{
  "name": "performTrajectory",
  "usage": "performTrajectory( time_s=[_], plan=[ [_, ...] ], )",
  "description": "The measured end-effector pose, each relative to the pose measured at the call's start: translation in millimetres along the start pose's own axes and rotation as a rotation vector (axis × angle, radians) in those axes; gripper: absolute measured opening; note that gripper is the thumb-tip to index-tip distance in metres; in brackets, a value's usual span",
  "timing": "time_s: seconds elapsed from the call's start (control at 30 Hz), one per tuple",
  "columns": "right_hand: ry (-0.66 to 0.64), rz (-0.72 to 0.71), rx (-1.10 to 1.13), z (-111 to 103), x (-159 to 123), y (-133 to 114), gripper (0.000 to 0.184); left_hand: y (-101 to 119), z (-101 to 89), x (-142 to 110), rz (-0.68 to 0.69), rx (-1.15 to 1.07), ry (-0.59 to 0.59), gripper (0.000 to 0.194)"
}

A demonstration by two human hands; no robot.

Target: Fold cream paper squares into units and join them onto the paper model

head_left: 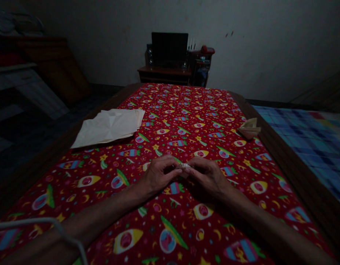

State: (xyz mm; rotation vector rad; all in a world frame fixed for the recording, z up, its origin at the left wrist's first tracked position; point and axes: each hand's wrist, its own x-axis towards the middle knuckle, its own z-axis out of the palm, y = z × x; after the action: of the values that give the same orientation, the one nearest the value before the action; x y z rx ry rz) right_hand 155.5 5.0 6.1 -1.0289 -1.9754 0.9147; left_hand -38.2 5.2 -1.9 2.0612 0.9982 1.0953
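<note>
My left hand (159, 173) and my right hand (205, 175) rest side by side on a table covered with a red rocket-patterned cloth (186, 110). Both pinch a small folded piece of pale paper (184, 166) between their fingertips, and the fingers hide most of it. A stack of pale paper sheets (109, 127) lies at the far left of the cloth. A small folded paper shape (249, 128) sits near the table's right edge.
A low wooden stand with a dark screen (170, 48), speakers and small items stands against the far wall. A blue checked surface (310, 136) lies to the right. A white cable (48, 224) crosses my left forearm. The room is dim.
</note>
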Motion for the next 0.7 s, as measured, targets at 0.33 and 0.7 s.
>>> performTrajectory(
  time_s=[0.33, 0.7],
  plan=[
    [-0.001, -0.004, 0.005, 1.8, 1.0, 5.5, 0.014, 3.4, 1.3, -1.1, -0.129, -0.081, 0.002, 0.018],
    [0.058, -0.359, -0.449, 2.4, -4.1, -2.6, 0.016, 8.5, -2.2, -1.4, 0.175, 0.033, 0.131, 0.01]
  ],
)
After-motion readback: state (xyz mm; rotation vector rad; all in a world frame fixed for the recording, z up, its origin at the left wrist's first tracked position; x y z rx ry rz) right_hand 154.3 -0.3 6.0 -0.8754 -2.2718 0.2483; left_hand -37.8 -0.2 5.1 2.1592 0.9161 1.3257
